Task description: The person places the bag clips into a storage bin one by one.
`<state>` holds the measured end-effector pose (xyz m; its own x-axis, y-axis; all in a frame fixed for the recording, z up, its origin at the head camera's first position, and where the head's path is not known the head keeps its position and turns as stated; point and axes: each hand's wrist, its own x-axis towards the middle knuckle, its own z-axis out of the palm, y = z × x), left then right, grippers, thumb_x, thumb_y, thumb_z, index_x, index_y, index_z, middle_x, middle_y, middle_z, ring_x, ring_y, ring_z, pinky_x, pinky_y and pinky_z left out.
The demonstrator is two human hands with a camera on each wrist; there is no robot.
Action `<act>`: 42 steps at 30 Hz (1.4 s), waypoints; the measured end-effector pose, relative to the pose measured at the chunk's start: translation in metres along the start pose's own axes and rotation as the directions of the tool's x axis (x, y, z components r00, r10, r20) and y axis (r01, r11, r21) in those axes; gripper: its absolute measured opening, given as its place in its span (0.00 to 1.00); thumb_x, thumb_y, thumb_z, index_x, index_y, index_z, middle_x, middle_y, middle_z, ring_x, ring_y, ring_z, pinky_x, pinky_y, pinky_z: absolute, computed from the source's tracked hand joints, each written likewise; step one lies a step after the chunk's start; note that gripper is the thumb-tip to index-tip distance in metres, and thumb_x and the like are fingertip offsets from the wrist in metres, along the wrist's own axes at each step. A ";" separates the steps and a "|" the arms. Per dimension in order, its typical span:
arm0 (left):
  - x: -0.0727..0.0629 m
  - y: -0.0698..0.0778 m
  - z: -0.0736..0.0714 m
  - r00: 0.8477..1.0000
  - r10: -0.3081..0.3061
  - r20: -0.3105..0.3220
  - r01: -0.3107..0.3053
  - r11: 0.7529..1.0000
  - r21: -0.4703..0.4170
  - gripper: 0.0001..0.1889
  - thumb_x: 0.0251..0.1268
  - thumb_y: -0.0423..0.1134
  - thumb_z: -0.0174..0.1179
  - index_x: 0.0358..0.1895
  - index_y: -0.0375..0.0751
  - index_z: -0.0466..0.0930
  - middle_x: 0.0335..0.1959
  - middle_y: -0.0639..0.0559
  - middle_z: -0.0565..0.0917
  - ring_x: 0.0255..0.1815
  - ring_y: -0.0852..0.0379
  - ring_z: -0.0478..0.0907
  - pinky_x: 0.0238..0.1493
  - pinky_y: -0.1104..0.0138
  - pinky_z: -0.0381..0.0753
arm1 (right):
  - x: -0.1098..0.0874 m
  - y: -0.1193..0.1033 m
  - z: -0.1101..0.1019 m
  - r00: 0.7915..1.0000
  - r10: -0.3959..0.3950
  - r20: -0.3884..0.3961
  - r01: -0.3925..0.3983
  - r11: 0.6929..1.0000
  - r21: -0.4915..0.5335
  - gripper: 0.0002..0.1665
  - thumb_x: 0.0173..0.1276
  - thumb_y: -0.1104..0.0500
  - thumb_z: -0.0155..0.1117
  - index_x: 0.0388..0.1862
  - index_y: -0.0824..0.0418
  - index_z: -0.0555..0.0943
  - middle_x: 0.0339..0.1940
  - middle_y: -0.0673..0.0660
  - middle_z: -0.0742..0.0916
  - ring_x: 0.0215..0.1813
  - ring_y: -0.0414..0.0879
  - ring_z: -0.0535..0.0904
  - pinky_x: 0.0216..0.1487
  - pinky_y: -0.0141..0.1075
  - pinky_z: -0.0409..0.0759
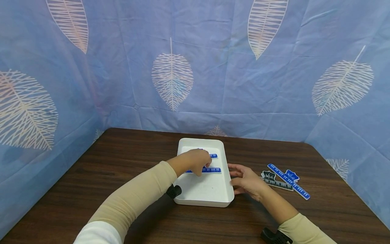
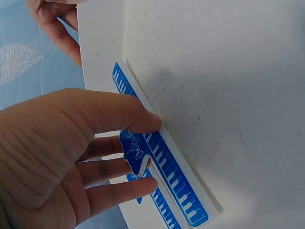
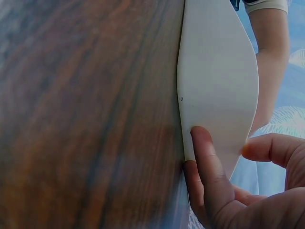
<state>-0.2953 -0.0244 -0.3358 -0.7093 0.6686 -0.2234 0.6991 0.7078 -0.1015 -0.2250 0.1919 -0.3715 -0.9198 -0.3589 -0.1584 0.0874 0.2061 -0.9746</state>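
head: dark wood-grain table (image 1: 137,217), blue leaf-print fabric (image 1: 213,74) around it, white tray (image 1: 207,191) on top. left wrist: left hand (image 2: 52,157) pinches a blue piano-key clip (image 2: 174,177) inside the tray. right wrist: right hand (image 3: 228,205), fingers apart, touching the tray's outer wall.

Smooth, plastic-looking tray (image 1: 207,191); wood-grained table (image 1: 137,152).

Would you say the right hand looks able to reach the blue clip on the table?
Likely yes: nothing seems to cover the blue clip, though the right hand, touching the tray's side, would have to leave it first.
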 end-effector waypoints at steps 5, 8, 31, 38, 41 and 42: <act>-0.002 0.000 -0.004 1.000 -0.014 0.006 0.014 1.000 -0.005 0.21 0.52 0.40 0.72 0.52 0.49 0.83 0.44 0.57 0.81 0.40 0.60 0.72 0.49 0.68 0.76 | 0.000 0.000 0.000 1.000 0.001 -0.001 -0.001 1.000 -0.003 0.45 0.59 0.74 0.61 0.74 0.73 0.54 0.64 0.77 0.72 0.48 0.59 0.83 0.39 0.51 0.85; -0.004 0.000 -0.006 1.000 -0.023 -0.004 0.023 0.999 -0.030 0.23 0.51 0.42 0.74 0.54 0.49 0.83 0.48 0.56 0.82 0.42 0.61 0.73 0.53 0.67 0.76 | 0.000 0.000 0.000 1.000 0.001 0.002 -0.001 1.000 -0.003 0.45 0.59 0.73 0.61 0.74 0.73 0.54 0.64 0.77 0.71 0.48 0.58 0.83 0.39 0.51 0.85; -0.027 -0.009 -0.018 0.989 -0.038 -0.146 0.023 0.994 -0.104 0.19 0.58 0.42 0.69 0.55 0.48 0.84 0.46 0.55 0.81 0.43 0.60 0.76 0.54 0.63 0.79 | -0.002 -0.003 0.001 1.000 0.015 -0.013 -0.016 1.000 -0.007 0.44 0.61 0.73 0.62 0.74 0.71 0.55 0.65 0.76 0.71 0.49 0.59 0.83 0.39 0.49 0.85; -0.043 -0.014 -0.020 0.975 -0.047 -0.219 0.024 0.994 -0.106 0.18 0.58 0.40 0.68 0.53 0.46 0.85 0.46 0.52 0.83 0.44 0.58 0.79 0.52 0.62 0.80 | -0.002 -0.003 0.000 1.000 0.010 -0.006 -0.010 1.000 -0.012 0.44 0.61 0.73 0.62 0.74 0.72 0.55 0.65 0.76 0.71 0.48 0.59 0.83 0.39 0.50 0.85; -0.050 -0.015 -0.022 0.968 -0.049 -0.245 0.025 0.995 -0.099 0.17 0.58 0.41 0.69 0.52 0.47 0.85 0.46 0.51 0.83 0.44 0.58 0.79 0.50 0.62 0.80 | -0.002 -0.004 0.000 1.000 0.011 0.000 -0.011 1.000 -0.006 0.45 0.61 0.73 0.62 0.74 0.72 0.54 0.65 0.77 0.71 0.48 0.59 0.83 0.39 0.50 0.85; -0.052 -0.015 -0.023 0.966 -0.049 -0.256 0.025 0.995 -0.094 0.17 0.57 0.41 0.69 0.51 0.47 0.85 0.46 0.52 0.83 0.43 0.58 0.79 0.50 0.62 0.80 | -0.002 -0.004 0.000 1.000 0.010 0.001 -0.010 1.000 -0.005 0.45 0.61 0.73 0.62 0.74 0.72 0.54 0.65 0.77 0.71 0.48 0.59 0.83 0.39 0.50 0.85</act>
<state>-0.2707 -0.0644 -0.3008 -0.7419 0.6694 0.0369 0.6694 0.7427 -0.0157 -0.2237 0.1916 -0.3674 -0.9186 -0.3578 -0.1680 0.0945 0.2139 -0.9723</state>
